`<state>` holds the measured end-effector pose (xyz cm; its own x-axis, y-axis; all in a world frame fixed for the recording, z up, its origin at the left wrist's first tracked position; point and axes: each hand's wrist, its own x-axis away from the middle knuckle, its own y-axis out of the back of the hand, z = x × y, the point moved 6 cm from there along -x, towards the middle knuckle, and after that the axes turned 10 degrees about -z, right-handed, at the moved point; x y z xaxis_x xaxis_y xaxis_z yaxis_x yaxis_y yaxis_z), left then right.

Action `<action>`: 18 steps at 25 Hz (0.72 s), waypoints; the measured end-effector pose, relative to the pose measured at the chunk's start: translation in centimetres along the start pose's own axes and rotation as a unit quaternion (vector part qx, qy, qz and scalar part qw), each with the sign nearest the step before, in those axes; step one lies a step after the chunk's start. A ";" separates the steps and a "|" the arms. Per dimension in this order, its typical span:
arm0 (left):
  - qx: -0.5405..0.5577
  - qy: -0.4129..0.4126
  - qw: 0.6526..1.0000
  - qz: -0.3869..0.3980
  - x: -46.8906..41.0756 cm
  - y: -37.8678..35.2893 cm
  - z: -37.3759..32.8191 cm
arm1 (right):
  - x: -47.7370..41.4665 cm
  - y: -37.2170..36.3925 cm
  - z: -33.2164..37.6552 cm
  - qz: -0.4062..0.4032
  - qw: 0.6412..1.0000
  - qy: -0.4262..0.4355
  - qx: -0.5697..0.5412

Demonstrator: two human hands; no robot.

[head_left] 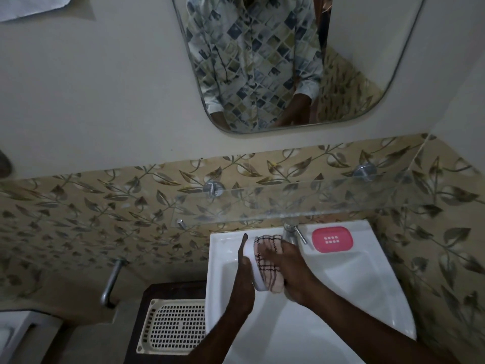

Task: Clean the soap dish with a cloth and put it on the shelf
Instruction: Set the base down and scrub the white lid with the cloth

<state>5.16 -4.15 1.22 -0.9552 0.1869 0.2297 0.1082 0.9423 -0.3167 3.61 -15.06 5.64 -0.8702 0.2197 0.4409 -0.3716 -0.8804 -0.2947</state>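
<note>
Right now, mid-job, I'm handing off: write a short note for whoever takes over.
Left hand: holds the white soap dish on edge over the sink.
Right hand: holds the cloth against the dish's inside.
Pink insert: lies on the sink rim, right of the tap.
Done: cloth is on the dish.
Left: finish cleaning, then set the dish on the glass shelf above.

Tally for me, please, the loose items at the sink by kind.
Soap dish parts: 2, the white part and the pink part
Cloth: 1
Total: 3
</note>
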 end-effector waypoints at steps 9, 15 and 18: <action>0.131 0.395 0.909 0.031 -0.8 -0.6 -0.8 | 4.3 1.4 0.6 0.159 0.550 0.576 0.584; -0.042 0.200 0.976 -0.071 -0.6 -0.9 0.7 | 1.0 2.2 -0.5 -0.009 0.999 0.014 -0.034; 0.040 0.140 0.989 -0.030 -0.1 -0.5 0.2 | 0.2 2.4 0.3 -0.057 0.964 -0.086 -0.244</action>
<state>5.15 -4.70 1.22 -0.8441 0.2116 0.4927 0.0209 0.9311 -0.3641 2.67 -17.23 5.32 -0.7636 0.1945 0.6157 -0.6068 -0.5423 -0.5812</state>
